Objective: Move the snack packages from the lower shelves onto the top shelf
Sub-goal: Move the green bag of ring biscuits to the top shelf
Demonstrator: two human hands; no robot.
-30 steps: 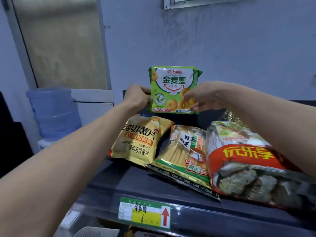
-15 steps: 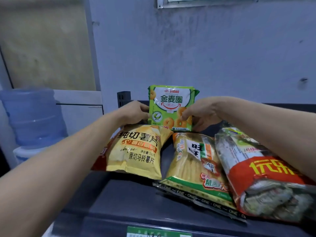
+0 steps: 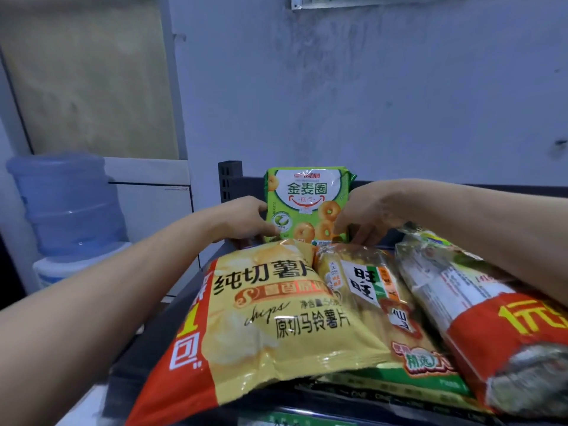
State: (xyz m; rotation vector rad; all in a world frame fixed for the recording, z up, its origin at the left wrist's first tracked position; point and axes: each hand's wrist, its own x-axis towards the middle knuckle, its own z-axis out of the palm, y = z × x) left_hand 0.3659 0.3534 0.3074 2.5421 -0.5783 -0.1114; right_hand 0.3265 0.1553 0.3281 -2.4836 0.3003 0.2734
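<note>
A green ring-biscuit package [image 3: 308, 202] stands upright at the back of the dark top shelf [image 3: 132, 368]. My left hand [image 3: 246, 219] grips its left edge and my right hand [image 3: 367, 215] grips its lower right corner. In front of it lie a yellow potato chip bag [image 3: 270, 327], a rice cracker pack [image 3: 378, 305] and a red-banded multipack [image 3: 491, 321], side by side. The green package's bottom edge is hidden behind the chip bag.
A blue water jug [image 3: 66, 204] on a dispenser stands to the left of the shelf. A grey wall [image 3: 368, 103] rises right behind it, and a black shelf post [image 3: 230, 181] sticks up at the back left corner.
Both hands have lowered the green package from mid-air down to the back of the shelf. My view has moved closer, so the front packages look larger.
</note>
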